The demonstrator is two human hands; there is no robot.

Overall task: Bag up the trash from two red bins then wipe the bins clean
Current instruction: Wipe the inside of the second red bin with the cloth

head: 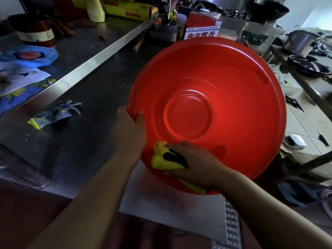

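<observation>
Fingers (140,119) of the left hand (130,130) clasp the rim of the tilted red bin (224,90) over the steel desk (80,87); the right hand (195,160) clutches a yellow cloth (159,159) against its inner wall.

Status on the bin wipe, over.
Left hand grips red bin rim. Right hand holds yellow cloth against it. Nothing in the way.

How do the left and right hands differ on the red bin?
Left hand grips the red bin by its rim, thumb over the edge; right hand holds a yellow cloth against the bin's surface. Left hand sits higher on the bin, right hand nearer its bottom edge. Both are on the bin.
</observation>
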